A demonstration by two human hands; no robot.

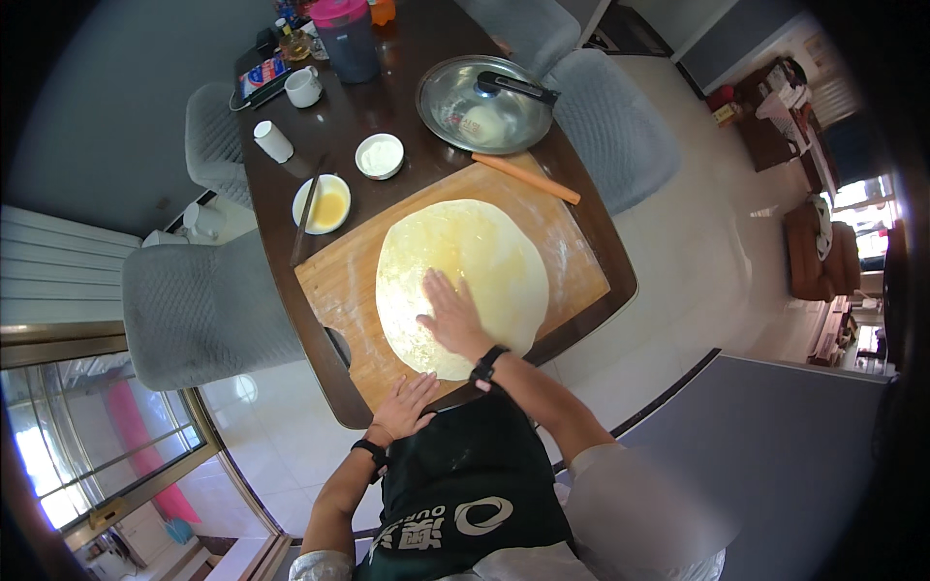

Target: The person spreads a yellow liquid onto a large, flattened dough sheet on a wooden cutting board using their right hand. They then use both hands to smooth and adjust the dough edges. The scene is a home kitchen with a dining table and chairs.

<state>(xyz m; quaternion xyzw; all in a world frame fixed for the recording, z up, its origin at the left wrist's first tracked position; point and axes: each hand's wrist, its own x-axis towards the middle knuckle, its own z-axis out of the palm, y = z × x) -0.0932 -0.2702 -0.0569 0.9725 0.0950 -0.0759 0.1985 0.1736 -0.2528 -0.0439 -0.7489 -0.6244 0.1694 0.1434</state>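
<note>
A large, thin round of rolled-out dough [501,290] covers much of the wooden board [330,290]. Yellowish oil glistens over its surface. My right hand [454,309] lies palm down on the dough, left of its middle, fingers slightly spread and holding nothing. At the near edge of the board rests my left hand [407,407], flat, with its fingertips close to the dough's rim. A white bowl [301,207] of yellow liquid stands left of the board, with dark chopsticks [306,218] laid across it. Along the board's far right edge lies a wooden rolling pin [527,178].
A glass lid [443,109] covers a pale dough piece [483,125] at the table's far right. Beyond the board stand a small bowl of white powder [380,156], a white cylinder [273,141], a mug [303,88] and a pink-lidded pitcher [349,47]. Grey chairs [203,312] flank the table.
</note>
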